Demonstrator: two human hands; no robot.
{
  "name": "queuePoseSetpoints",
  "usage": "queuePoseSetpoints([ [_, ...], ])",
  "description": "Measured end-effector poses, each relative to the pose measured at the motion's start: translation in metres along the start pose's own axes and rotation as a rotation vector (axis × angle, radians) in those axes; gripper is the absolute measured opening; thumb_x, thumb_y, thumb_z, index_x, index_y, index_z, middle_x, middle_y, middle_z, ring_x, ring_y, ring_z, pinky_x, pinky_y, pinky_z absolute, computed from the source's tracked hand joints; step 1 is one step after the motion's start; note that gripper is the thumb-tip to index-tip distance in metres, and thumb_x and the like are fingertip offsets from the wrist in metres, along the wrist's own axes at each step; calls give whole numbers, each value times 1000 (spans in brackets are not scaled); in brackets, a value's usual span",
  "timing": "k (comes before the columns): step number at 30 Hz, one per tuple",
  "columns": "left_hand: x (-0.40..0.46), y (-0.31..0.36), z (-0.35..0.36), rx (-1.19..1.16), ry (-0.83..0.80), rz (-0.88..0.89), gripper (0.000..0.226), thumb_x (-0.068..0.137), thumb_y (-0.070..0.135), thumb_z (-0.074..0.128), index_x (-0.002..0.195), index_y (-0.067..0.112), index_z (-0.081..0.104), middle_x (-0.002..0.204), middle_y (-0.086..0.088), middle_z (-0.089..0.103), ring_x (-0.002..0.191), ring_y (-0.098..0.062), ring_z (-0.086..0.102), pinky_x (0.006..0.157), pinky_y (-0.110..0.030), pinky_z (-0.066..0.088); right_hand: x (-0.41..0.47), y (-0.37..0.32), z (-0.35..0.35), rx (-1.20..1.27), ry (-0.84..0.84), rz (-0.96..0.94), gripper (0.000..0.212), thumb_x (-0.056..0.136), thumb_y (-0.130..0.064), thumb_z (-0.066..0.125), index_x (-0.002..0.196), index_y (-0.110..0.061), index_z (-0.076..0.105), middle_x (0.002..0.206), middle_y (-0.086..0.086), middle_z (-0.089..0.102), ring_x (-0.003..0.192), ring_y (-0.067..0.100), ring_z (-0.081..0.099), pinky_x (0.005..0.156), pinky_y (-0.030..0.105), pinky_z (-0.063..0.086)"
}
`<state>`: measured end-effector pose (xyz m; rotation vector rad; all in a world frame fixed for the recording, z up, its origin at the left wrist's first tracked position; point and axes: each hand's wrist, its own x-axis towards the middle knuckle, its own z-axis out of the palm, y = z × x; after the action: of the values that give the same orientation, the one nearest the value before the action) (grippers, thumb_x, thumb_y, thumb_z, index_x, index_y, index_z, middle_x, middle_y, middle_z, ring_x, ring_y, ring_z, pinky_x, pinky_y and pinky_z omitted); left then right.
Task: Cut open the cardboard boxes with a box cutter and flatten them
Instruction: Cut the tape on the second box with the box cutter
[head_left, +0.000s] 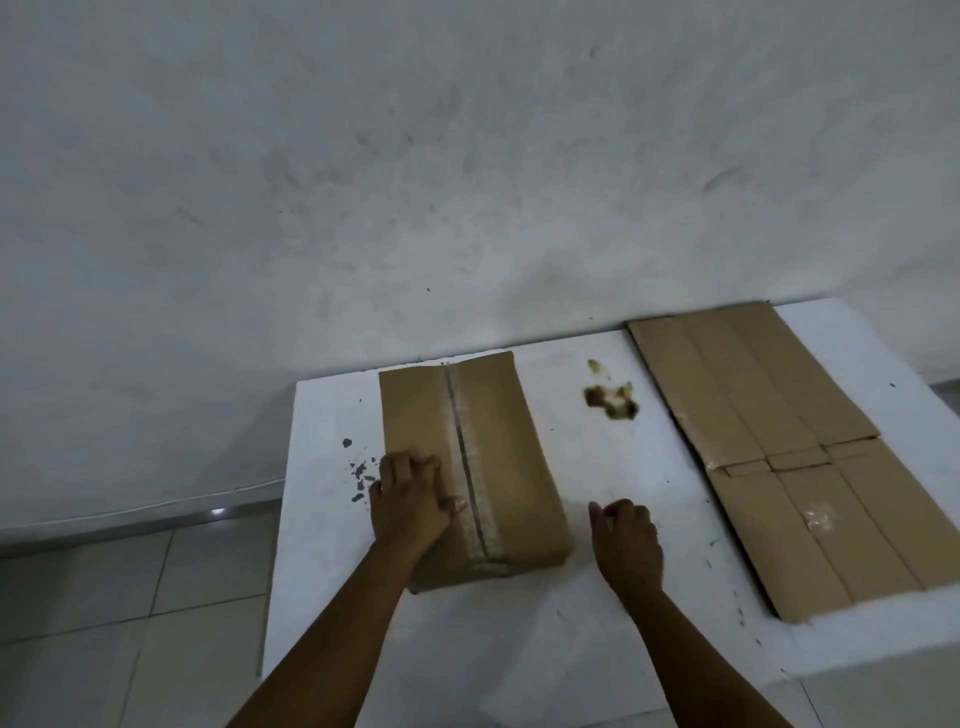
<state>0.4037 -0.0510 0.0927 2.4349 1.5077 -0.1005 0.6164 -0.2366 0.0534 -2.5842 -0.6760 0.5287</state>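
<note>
Left hand (410, 501) flat on taped cardboard box (498, 447), grip wide. Right hand (626, 543) beside box, grip curled, contents unclear.

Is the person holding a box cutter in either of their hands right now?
No, the left hand rests on the taped box and the right hand hovers over the table, gripping no visible tool.

The box (498, 467) is plain brown cardboard, matt, with a strip of clear glossy tape (470, 467) running down its seam. The flattened box (779, 457) beside it is the same dull cardboard, creased. The table (623, 597) has a white matt top, scuffed and stained brown. The wall (415, 156) is rough grey-white plaster, the floor (104, 623) smooth pale tile.
</note>
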Motion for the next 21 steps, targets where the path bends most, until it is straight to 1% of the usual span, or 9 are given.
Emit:
queuePoseSetpoints([
  [3, 12, -8, 5, -81, -70, 120, 86, 86, 59, 64, 153, 20, 26, 166, -5, 2, 152, -32, -9, 122, -53, 10, -17, 41, -2, -205, -98, 177, 65, 89, -66, 53, 122, -10, 47, 119, 11, 54, 109, 30, 57, 89, 40, 50],
  [6, 21, -19, 12, -250, -116, 251, 73, 86, 48, 69, 145, 20, 35, 166, 1, -2, 152, -26, -12, 121, -60, 12, -29, 61, 4, -191, -262, 222, 65, 87, -55, 66, 124, -9, 40, 122, 11, 50, 111, 29, 56, 87, 38, 48],
  [8, 23, -23, 14, -260, -112, 285, 81, 83, 57, 65, 148, 22, 34, 166, 2, -1, 152, -25, -11, 121, -59, 10, -30, 67, 8, -82, -272, 222, 52, 88, -41, 70, 117, -7, 45, 114, 12, 54, 99, 27, 59, 78, 34, 49],
  [10, 23, -25, 14, -242, -103, 287, 95, 75, 74, 52, 153, 25, 29, 166, 5, 0, 153, -22, -10, 122, -55, 9, -25, 70, 8, 22, -265, 246, 35, 89, -29, 69, 107, -5, 51, 103, 12, 58, 83, 21, 59, 72, 33, 50],
  [13, 24, -28, 13, -262, -95, 289, 102, 68, 84, 40, 153, 28, 29, 166, 9, 1, 152, -17, -10, 120, -54, 11, -16, 70, 4, 132, -336, 230, 15, 99, -21, 54, 100, -6, 54, 93, 11, 60, 75, 18, 56, 74, 36, 53],
  [14, 24, -29, 13, -273, -97, 283, 102, 68, 84, 40, 153, 29, 29, 166, 10, 1, 152, -17, -10, 120, -54, 11, -15, 68, 2, 237, -364, 257, 15, 100, -20, 52, 102, -5, 54, 93, 13, 60, 78, 23, 58, 75, 39, 55],
  [16, 24, -28, 12, -285, -104, 267, 99, 68, 82, 44, 152, 31, 29, 166, 12, 1, 152, -15, -9, 121, -55, 12, -12, 61, -9, 513, -398, 328, 17, 100, -18, 53, 109, -4, 54, 92, 18, 59, 76, 29, 60, 67, 41, 56],
  [19, 22, -27, 9, -264, -102, 263, 97, 69, 80, 50, 151, 31, 32, 165, 12, 5, 153, -18, -3, 122, -55, 14, -5, 43, -30, 739, -388, 276, 32, 94, -25, 62, 110, 0, 52, 77, 13, 52, 63, 25, 51, 56, 36, 47],
  [21, 23, -28, 3, -220, -104, 265, 95, 70, 80, 56, 149, 33, 34, 164, 11, 10, 152, -20, 10, 121, -52, 15, 1, 24, -42, 845, -393, 188, 39, 92, -35, 63, 105, -1, 51, 68, 6, 45, 57, 18, 44, 51, 33, 39],
])
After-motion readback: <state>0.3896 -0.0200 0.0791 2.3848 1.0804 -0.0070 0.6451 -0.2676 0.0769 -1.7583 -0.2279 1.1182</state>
